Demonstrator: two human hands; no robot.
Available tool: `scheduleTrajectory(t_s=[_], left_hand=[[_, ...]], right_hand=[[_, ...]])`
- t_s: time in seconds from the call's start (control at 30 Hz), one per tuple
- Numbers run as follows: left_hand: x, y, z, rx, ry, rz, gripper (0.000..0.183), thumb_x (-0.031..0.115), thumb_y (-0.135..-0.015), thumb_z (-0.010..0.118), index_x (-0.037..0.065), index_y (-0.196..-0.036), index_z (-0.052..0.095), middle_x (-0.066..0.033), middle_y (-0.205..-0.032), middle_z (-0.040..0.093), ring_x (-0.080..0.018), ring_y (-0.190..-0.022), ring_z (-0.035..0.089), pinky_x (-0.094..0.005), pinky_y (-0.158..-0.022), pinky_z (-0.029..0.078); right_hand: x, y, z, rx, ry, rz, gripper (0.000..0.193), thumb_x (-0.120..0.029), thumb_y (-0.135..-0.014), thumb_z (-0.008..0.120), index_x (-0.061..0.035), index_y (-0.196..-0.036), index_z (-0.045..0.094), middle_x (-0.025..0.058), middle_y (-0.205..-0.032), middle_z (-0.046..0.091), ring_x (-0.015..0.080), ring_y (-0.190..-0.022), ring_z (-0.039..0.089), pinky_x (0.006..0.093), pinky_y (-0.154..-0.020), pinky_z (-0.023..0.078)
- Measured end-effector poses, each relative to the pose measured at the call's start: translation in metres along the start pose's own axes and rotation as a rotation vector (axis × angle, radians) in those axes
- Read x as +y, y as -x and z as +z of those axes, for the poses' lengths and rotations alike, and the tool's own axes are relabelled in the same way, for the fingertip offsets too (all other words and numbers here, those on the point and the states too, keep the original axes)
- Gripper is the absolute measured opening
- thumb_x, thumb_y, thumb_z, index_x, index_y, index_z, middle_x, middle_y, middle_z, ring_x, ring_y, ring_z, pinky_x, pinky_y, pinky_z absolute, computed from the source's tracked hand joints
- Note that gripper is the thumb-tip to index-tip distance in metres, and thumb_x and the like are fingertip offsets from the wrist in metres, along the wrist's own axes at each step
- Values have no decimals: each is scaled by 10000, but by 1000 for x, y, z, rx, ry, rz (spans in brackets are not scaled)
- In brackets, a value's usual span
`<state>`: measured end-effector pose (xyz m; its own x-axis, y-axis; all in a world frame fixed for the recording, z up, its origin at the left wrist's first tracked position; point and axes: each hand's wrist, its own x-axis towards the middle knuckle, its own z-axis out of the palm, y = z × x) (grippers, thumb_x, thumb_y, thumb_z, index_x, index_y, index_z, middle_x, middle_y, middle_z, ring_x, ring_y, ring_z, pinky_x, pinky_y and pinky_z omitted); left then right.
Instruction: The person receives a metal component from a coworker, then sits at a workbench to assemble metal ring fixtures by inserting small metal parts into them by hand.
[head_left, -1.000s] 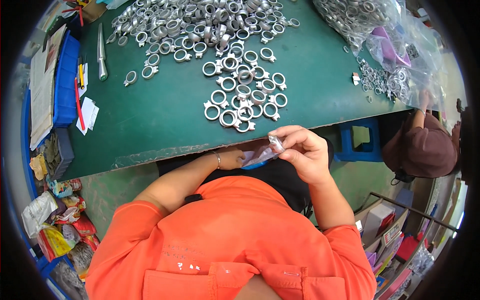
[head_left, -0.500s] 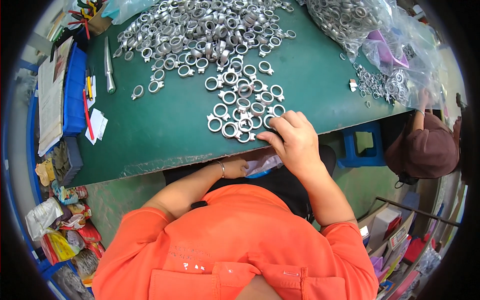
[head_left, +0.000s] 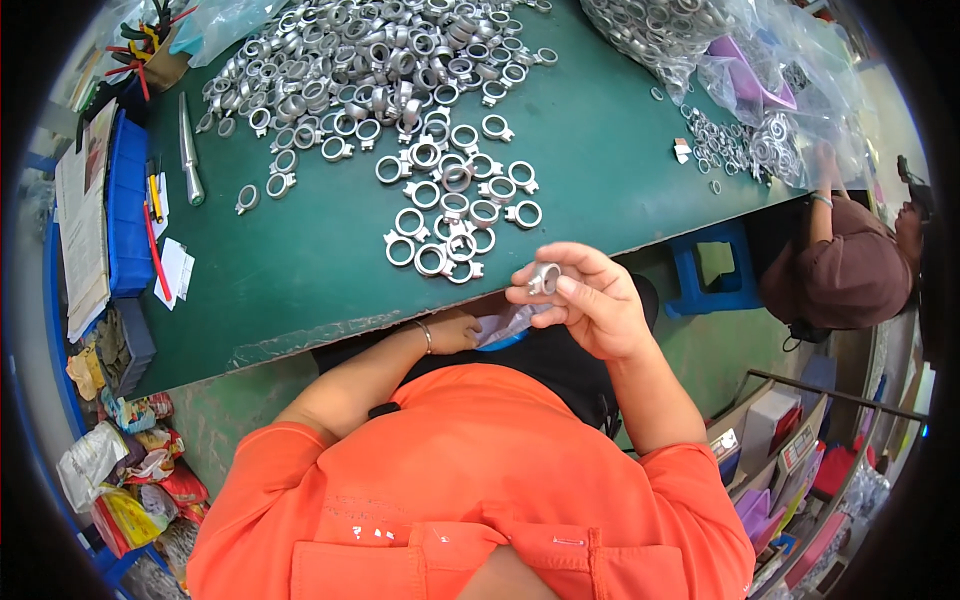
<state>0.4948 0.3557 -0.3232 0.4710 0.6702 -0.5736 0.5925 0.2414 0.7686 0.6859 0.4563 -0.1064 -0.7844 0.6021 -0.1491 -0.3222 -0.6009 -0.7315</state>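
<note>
Thumb and fingers [head_left: 585, 260] of the right hand [head_left: 605, 310] are closed round one silver-grey metal ring with a small lug [head_left: 537, 282], which I see lifted beside the near edge of the dark green tabletop [head_left: 290, 270]. Taking that ring as my clock centre, the left hand [head_left: 455, 333] lies at eight o'clock, low by the table edge, its fingertips at a crumpled translucent plastic bag [head_left: 512, 323]; whether they pinch it, I cannot tell. At ten o'clock, near the right hand, I have a loose cluster of similar grey rings [head_left: 455, 208]. Beyond it, at eleven, it runs into a large heap of the same rings [head_left: 370, 65]. Well apart, toward ten, lies a tapered silver metal rod [head_left: 188, 150]. One o'clock gives me a clear plastic bag full of metal rings [head_left: 655, 35]; at three, past the table, stands a blue plastic stool [head_left: 712, 270] beside a person in brown [head_left: 845, 260].
</note>
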Motion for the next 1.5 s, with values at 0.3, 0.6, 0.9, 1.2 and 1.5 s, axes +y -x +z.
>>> scheduleTrajectory(t_s=[0.3, 0.6, 0.9, 1.2, 1.5], left_hand=[[-7, -3, 3, 22, 55, 14, 401, 251, -810, 598, 28, -1141, 636, -198, -1059, 655, -306, -973, 625, -352, -866, 466], [-3, -3, 2, -71, 117, -27, 428, 139, -865, 603, -48, -1236, 497, -132, -1069, 644, -189, -997, 595, -289, -875, 459], [11, 1, -6, -37, -66, -19, 440, 160, -847, 625, -46, -1223, 528, -140, -1068, 651, -203, -994, 609, -290, -868, 470], [28, -8, -7, -56, -64, 218, 584, 205, -820, 599, 19, -1350, 439, -240, -1247, 540, -355, -1151, 525, -396, -980, 404], [44, -8, -17, -198, -147, 155, 576, 186, -801, 604, 59, -1341, 451, -225, -1248, 544, -355, -1131, 541, -402, -935, 427]], right_hand=[[4, 8, -7, 107, 56, 132, 169, -12, -931, 409, -15, -1085, 478, 200, -1032, 621, 348, -945, 669, 353, -725, 594], [10, 19, -10, 255, 968, 269, 213, 9, -891, 437, 13, -1094, 501, 175, -968, 637, 252, -895, 676, 327, -746, 536], [-12, -34, 23, 299, 1705, -546, 109, -71, -824, 642, -27, -913, 598, 140, -884, 577, 317, -789, 590, 359, -672, 493], [-9, -21, -10, -53, 576, -231, 106, 61, -845, 615, 7, -921, 564, 137, -1135, 574, 142, -968, 559, 295, -864, 474], [-11, 4, -3, -146, 767, -92, 164, 45, -807, 655, -19, -919, 554, 114, -1026, 593, 206, -955, 600, 304, -816, 499]])
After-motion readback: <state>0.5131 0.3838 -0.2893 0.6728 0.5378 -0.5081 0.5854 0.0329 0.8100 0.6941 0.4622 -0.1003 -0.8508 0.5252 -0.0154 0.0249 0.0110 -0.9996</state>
